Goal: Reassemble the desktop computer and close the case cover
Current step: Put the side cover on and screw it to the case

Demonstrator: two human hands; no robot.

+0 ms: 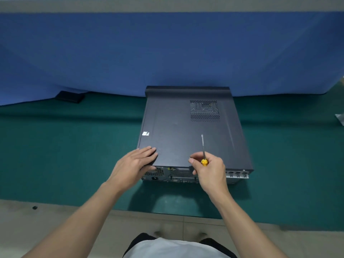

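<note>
Gripping the screwdriver, my right hand points it up-frame — back panel sits below; flat left hand presses cover.

White shirt, bare forearms

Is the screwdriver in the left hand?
No, the right hand holds the screwdriver, while the left hand rests flat on the cover.

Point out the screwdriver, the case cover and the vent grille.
screwdriver (203,146): head view, metal shaft.
case cover (176,135): head view, flat top.
vent grille (204,111): head view, perforated middle.
</note>
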